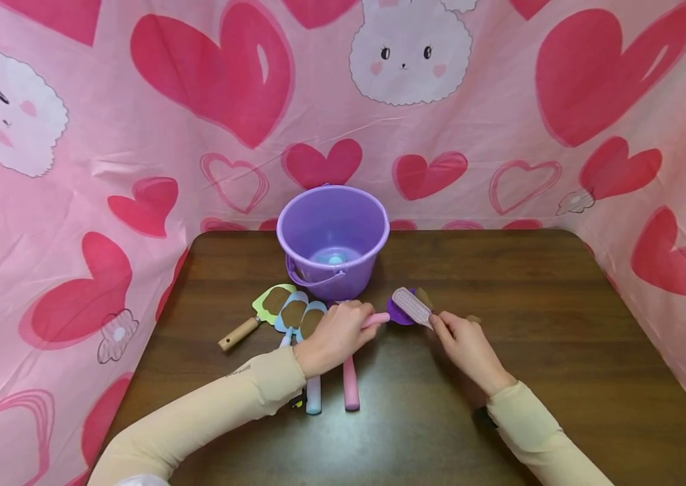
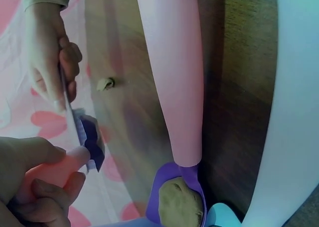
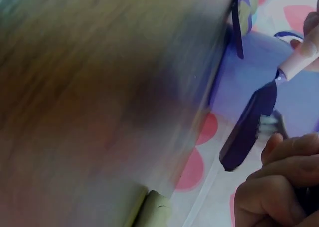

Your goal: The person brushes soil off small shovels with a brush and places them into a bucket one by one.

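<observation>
My left hand [image 1: 332, 335] grips the pink handle [image 1: 376, 320] of a toy shovel. Its purple blade [image 1: 400, 313] points right, partly hidden under a pale pink brush [image 1: 414, 307]. That brush is held in my right hand [image 1: 467, 345]. In the right wrist view, the bristles [image 3: 268, 127] meet or nearly meet the purple blade. Below my left hand lies another pink-handled shovel [image 1: 351, 385]; the left wrist view shows a brown lump [image 2: 179, 202] on its purple blade. Light blue shovels [image 1: 292, 314] with brown lumps lie beside it, partly covered by my hand and sleeve.
Behind the shovels stands a purple bucket [image 1: 333, 277] with something light blue inside. A green shovel [image 1: 270, 304] with a wooden handle and brown lump lies left. Small brown lumps [image 1: 473, 318] sit right of the brush. Pink heart-patterned cloth hangs around the brown table [image 1: 561, 283].
</observation>
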A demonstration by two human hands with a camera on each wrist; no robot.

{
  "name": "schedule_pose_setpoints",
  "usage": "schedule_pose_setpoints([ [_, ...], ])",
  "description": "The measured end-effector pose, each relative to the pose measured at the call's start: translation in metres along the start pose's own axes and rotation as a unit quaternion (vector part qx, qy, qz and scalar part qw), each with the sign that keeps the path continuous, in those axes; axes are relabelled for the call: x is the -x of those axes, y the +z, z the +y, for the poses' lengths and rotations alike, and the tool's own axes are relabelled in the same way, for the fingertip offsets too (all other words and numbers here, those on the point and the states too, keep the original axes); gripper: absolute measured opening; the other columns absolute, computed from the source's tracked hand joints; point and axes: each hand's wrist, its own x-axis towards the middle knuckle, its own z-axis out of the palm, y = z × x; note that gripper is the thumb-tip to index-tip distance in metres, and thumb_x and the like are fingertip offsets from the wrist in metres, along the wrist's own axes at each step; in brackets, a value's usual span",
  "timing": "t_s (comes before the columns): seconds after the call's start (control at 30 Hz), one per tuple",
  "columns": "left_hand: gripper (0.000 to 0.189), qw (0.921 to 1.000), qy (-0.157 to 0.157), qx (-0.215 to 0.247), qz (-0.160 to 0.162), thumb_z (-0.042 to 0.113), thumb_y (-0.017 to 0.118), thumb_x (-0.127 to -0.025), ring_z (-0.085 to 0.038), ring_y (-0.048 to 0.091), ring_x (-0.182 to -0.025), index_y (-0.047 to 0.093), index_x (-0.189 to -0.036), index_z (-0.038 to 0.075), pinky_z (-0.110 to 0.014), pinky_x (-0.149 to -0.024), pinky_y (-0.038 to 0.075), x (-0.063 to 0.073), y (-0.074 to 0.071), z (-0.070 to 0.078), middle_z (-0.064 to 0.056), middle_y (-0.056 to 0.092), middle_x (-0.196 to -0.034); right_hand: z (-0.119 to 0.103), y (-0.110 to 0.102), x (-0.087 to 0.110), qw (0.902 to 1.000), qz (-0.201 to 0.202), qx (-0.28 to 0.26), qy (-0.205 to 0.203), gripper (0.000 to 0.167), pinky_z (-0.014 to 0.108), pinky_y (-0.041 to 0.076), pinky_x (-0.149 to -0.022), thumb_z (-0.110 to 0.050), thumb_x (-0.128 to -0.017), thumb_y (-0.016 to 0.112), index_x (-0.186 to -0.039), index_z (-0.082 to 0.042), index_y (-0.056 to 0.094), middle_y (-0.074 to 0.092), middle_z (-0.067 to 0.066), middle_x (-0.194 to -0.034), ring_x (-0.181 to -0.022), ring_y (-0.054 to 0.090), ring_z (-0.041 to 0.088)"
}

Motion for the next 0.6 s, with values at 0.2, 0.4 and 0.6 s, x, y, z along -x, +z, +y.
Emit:
schedule_pose_setpoints([
  [0.2, 0.026, 0.9999, 0.005, -0.005, 0.009, 0.020, 0.075, -0.096, -0.021, 0.059, -0.063, 0.061, -0.076, 0.012, -0.036, -0.058, 0.051, -0.001, -0.001, 0.001, 0.002, 0.056, -0.068, 0.006, -0.002, 0.001, 0.9993, 0.020, 0.016, 0.026, 0.036, 0.031, 0.035, -0.056, -0.018, -0.107, 0.057, -0.072, -0.013, 0.053, 0.042, -0.003, -0.061, -0.058, 0.042, 0.017],
  [0.4, 0.022, 1.0000, 0.003, -0.008, -0.001, 0.019, 0.076, -0.095, -0.022, 0.060, -0.064, 0.064, -0.079, 0.011, -0.038, -0.058, 0.052, 0.000, -0.001, 0.003, 0.001, 0.059, -0.070, 0.011, -0.007, 0.004, 0.9983, 0.018, 0.009, 0.054, 0.037, 0.030, 0.035, -0.055, -0.022, -0.109, 0.055, -0.073, -0.012, 0.053, 0.042, -0.002, -0.062, -0.057, 0.043, 0.017],
  [0.6, 0.017, 0.9998, 0.001, -0.016, -0.009, 0.018, 0.075, -0.095, -0.021, 0.061, -0.065, 0.066, -0.084, 0.010, -0.037, -0.059, 0.052, 0.003, -0.001, 0.005, -0.001, 0.061, -0.074, 0.005, -0.003, 0.006, 0.9993, -0.019, -0.018, 0.028, 0.033, 0.027, 0.034, -0.054, -0.022, -0.108, 0.057, -0.076, -0.013, 0.055, 0.042, -0.006, -0.063, -0.057, 0.041, 0.012],
])
